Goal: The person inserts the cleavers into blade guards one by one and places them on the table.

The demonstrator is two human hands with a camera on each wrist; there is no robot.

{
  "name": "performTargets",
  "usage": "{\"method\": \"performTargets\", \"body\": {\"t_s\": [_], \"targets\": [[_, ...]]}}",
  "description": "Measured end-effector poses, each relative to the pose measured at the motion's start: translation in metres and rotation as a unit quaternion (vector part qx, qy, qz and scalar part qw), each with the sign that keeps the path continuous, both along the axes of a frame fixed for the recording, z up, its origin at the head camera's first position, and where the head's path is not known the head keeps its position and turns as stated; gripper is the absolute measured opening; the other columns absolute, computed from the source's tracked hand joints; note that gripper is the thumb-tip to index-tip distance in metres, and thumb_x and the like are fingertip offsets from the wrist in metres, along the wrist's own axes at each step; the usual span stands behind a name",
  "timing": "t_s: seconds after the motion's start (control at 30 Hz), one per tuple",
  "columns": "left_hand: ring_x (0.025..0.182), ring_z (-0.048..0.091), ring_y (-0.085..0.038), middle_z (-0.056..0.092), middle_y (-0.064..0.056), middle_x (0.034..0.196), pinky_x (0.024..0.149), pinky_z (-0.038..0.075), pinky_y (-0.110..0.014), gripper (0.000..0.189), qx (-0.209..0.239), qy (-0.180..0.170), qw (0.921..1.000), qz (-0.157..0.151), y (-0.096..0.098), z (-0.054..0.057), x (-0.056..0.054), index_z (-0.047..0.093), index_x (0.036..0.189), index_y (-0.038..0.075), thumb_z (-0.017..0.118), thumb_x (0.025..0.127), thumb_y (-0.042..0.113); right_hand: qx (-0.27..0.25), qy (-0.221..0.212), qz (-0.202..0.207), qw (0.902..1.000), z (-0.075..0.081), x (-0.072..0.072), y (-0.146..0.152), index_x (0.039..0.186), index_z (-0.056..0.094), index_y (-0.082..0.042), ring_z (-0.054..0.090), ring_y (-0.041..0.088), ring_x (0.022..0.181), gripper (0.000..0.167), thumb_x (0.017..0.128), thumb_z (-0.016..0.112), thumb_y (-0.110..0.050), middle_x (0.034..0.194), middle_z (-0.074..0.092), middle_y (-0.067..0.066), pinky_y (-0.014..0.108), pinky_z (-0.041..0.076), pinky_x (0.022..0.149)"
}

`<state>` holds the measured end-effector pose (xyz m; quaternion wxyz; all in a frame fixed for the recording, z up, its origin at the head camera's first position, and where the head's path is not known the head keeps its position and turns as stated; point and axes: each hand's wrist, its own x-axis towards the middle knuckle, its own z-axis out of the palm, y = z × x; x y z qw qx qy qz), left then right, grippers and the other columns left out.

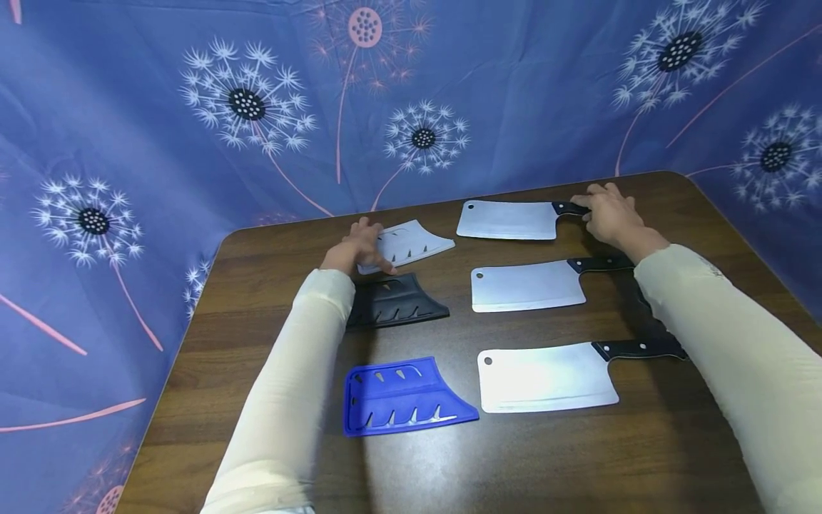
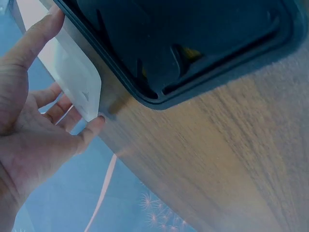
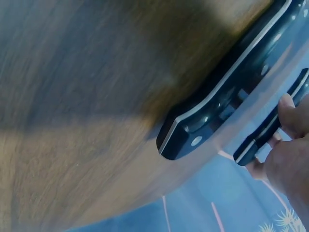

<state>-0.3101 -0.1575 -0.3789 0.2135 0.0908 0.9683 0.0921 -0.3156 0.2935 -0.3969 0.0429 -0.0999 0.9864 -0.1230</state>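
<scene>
At the table's far side, my left hand (image 1: 357,247) holds the white blade guard (image 1: 417,241) by its left end. The left wrist view has the thumb at one edge of that guard (image 2: 79,72) and the fingers at the other. My right hand (image 1: 610,215) grips the black handle of the farthest cleaver (image 1: 504,219), thumb and fingers around the handle (image 3: 263,133) in the right wrist view. Just nearer than my left hand lies a black blade guard (image 1: 401,303), partly covered by the forearm. A blue blade guard (image 1: 404,401) lies nearest me on the left.
A middle cleaver (image 1: 526,287) and a near cleaver (image 1: 546,378) lie in the right column, blades pointing left; my right sleeve covers part of their handle ends. The brown wooden table (image 1: 257,343) ends at a blue cloth (image 1: 514,107) with dandelion print.
</scene>
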Motion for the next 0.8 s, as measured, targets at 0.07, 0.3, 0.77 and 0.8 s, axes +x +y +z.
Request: {"method": "performTargets", "body": {"t_s": [0.07, 0.3, 0.77, 0.8], "targets": [[0.14, 0.017, -0.036, 0.015, -0.018, 0.153, 0.107, 0.027, -0.055, 0.099, 0.004, 0.009, 1.0, 0.0, -0.002, -0.001, 0.0, 0.03, 0.149, 0.011, 0.082, 0.072, 0.043, -0.006, 0.025, 0.004, 0.9997, 0.002, 0.003, 0.002, 0.142, 0.042, 0.002, 0.029, 0.046, 0.118, 0.063, 0.082, 0.051, 0.015, 0.133, 0.038, 0.029, 0.067, 0.025, 0.089], [0.136, 0.022, -0.037, 0.02, -0.02, 0.149, 0.104, 0.029, -0.056, 0.103, 0.056, 0.052, 0.997, -0.009, -0.016, -0.004, 0.007, 0.029, 0.149, 0.008, 0.085, 0.07, 0.04, -0.042, 0.105, 0.002, 0.9936, 0.009, 0.019, 0.011, 0.141, 0.043, 0.001, 0.031, 0.045, 0.11, 0.066, 0.078, 0.048, 0.017, 0.125, 0.042, 0.027, 0.063, 0.023, 0.084], [0.121, 0.032, -0.034, 0.035, -0.018, 0.136, 0.093, 0.03, -0.052, 0.104, 0.136, 0.223, 0.9649, -0.029, -0.039, 0.004, 0.036, 0.036, 0.145, 0.008, 0.09, 0.061, 0.039, -0.104, 0.246, 0.011, 0.9637, 0.029, 0.046, 0.009, 0.135, 0.053, 0.001, 0.033, 0.044, 0.111, 0.062, 0.077, 0.045, 0.02, 0.117, 0.046, 0.026, 0.062, 0.018, 0.089], [0.121, 0.033, -0.033, 0.035, -0.018, 0.136, 0.093, 0.03, -0.052, 0.104, 0.139, 0.238, 0.9608, -0.032, -0.04, 0.005, 0.039, 0.037, 0.144, 0.008, 0.09, 0.061, 0.039, -0.108, 0.254, 0.011, 0.961, 0.031, 0.048, 0.008, 0.134, 0.053, 0.001, 0.033, 0.044, 0.11, 0.061, 0.077, 0.045, 0.02, 0.117, 0.045, 0.026, 0.061, 0.018, 0.089]]}}
